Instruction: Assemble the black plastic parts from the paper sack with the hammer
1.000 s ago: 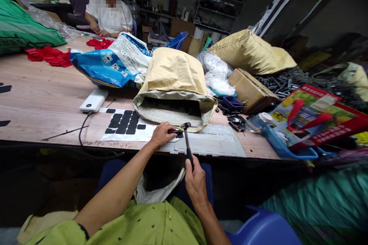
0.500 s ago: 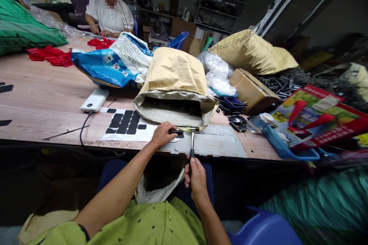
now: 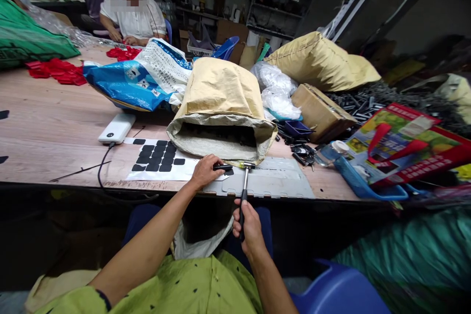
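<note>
Small black part [image 3: 222,168] sits pinched in the left hand [image 3: 204,171] at frame centre — the right hand [image 3: 250,225] grips the hammer [image 3: 244,184], head just beside it. A skewed blow could catch those fingertips.

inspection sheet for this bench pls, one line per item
Surface: wooden table, grey mat at its near edge.
Job's things: small hammer, head down beside a black part on the mat.
Clutter: open paper sack, blue bag, sheet of black pads.
Grippers: left hand pinches the part; right hand grips the hammer handle.
Cables: black cable from white power bank.
Surroundings: seated person, shelving.
</note>
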Motion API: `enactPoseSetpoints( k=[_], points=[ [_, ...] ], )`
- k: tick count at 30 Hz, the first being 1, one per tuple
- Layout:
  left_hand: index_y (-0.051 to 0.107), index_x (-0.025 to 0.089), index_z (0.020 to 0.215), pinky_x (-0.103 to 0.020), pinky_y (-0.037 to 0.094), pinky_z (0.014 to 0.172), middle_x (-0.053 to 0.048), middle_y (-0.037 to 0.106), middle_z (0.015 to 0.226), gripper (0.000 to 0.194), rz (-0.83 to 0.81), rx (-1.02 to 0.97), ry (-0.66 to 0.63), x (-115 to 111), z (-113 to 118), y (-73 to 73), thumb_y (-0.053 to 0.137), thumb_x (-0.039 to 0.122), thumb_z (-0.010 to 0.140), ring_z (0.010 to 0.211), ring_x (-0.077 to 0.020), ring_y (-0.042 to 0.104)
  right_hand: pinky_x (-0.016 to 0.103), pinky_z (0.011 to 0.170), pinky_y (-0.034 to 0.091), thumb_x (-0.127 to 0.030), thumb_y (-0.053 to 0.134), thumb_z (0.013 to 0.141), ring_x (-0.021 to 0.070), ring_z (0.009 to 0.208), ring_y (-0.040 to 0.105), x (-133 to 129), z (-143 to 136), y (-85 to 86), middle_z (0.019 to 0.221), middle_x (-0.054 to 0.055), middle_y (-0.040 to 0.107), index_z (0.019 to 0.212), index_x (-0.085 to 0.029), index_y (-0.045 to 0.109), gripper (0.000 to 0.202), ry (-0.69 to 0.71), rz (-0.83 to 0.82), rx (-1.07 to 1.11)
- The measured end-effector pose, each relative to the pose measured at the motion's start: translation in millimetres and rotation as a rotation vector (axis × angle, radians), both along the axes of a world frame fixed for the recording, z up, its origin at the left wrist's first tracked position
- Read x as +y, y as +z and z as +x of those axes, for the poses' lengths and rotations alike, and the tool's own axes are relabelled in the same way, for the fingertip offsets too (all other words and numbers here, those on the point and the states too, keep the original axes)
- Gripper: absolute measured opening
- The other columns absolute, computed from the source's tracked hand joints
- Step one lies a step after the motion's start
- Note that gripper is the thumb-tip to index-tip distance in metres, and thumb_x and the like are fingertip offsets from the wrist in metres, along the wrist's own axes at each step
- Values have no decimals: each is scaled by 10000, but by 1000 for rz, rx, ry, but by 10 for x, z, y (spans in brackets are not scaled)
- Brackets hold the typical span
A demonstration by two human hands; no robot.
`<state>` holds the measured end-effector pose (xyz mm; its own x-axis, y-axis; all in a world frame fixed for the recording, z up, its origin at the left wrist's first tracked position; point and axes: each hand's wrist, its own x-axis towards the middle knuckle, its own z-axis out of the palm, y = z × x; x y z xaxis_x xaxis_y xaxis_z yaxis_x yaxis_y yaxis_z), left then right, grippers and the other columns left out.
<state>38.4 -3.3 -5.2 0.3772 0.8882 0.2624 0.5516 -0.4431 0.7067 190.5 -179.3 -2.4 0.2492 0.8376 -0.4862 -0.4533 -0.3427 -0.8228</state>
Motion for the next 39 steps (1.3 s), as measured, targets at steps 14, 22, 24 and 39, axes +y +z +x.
enactPoseSetpoints(
  k=[14, 22, 24, 39],
  points=[
    [691, 238, 1008, -309, 468, 835, -40, 720, 979, 192, -66, -8, -201, -660, -145, 240, 633, 374, 886, 903, -203, 638, 164, 308, 253, -682, 710, 738, 38, 360, 326, 10, 22, -63, 582, -102, 484, 993, -201, 573, 561, 12, 12, 27],
    [698, 265, 959, -290, 458, 718, -32, 736, 852, 169, -385, 410, -56, -1270, -382, -414, 605, 359, 855, 817, -226, 688, 166, 307, 262, -678, 707, 743, 39, 364, 333, 6, 25, -85, 588, -99, 493, 998, -199, 574, 559, 15, 25, 24],
    [705, 241, 937, -325, 479, 749, -78, 747, 886, 188, -476, 538, 31, -1237, -395, -639, 566, 348, 869, 896, -275, 708, 166, 305, 259, -679, 706, 740, 40, 366, 333, 5, 27, -69, 587, -98, 490, 995, -198, 575, 559, 15, 19, 16],
    [731, 164, 889, -253, 468, 611, -68, 743, 779, 355, -370, -73, -28, 119, 583, 633, 572, 481, 881, 657, -164, 641, 158, 304, 259, -713, 684, 745, 35, 370, 319, -7, 36, -48, 590, -101, 468, 995, -202, 576, 579, 29, -15, 30]
  ],
)
